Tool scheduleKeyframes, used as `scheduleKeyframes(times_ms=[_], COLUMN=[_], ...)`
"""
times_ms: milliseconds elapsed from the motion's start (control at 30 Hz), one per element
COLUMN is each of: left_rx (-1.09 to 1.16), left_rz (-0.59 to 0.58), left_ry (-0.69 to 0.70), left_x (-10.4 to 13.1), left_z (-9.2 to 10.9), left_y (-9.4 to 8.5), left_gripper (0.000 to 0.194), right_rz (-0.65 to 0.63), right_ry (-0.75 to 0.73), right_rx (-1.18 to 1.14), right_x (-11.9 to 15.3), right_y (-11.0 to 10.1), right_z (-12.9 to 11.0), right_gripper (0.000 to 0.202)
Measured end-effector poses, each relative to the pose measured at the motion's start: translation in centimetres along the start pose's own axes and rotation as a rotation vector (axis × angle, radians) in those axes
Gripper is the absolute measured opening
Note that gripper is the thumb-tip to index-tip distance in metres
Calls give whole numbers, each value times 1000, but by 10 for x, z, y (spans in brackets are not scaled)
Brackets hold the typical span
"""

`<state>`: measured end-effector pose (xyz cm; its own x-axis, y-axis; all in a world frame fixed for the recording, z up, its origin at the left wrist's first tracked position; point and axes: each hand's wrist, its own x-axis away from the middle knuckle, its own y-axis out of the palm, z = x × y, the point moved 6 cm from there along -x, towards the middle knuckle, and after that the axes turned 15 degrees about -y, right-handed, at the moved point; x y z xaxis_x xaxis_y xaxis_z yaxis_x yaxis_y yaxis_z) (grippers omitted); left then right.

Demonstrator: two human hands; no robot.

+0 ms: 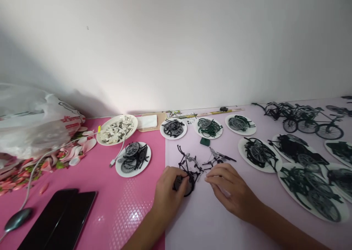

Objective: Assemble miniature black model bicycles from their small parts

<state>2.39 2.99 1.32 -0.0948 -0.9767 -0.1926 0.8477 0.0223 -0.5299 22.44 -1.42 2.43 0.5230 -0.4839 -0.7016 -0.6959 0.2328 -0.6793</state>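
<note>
My left hand (171, 186) is closed round the rear part of a partly built black model bicycle (183, 162), just above the pale lilac tabletop. Its frame rises from my fingers, and a round wheel shows under them. To the right, my right hand (231, 189) has thumb and fingertips drawn together near the bicycle; whatever they pinch is too small to make out. Behind the two hands lie loose grey and black parts (216, 155), among them a thin dark tool-like stick (227, 157). A small dark green block (205, 142) sits farther back.
Paper plates of bicycle parts stand around: one at left (148, 158), several along the back and right. Finished model bicycles (308, 120) stand back right. A bowl of pale pieces (136, 123), a cable (35, 165), dark tablets (68, 220) and a plastic bag (33, 121) occupy the left.
</note>
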Motion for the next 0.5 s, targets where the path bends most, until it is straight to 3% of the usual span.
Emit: scheduleKeyframes(times_ms=[133, 500], left_rx=[12, -34], left_rz=[28, 41], left_ry=[-25, 76], left_x=[-2, -2], left_z=[0, 6], left_y=[-5, -7], left_gripper=[5, 7], right_rz=[-8, 94], right_ry=[13, 73], right_rx=[-57, -119], right_x=[5, 8], right_y=[6, 7], right_z=[1, 13], right_gripper=[31, 26])
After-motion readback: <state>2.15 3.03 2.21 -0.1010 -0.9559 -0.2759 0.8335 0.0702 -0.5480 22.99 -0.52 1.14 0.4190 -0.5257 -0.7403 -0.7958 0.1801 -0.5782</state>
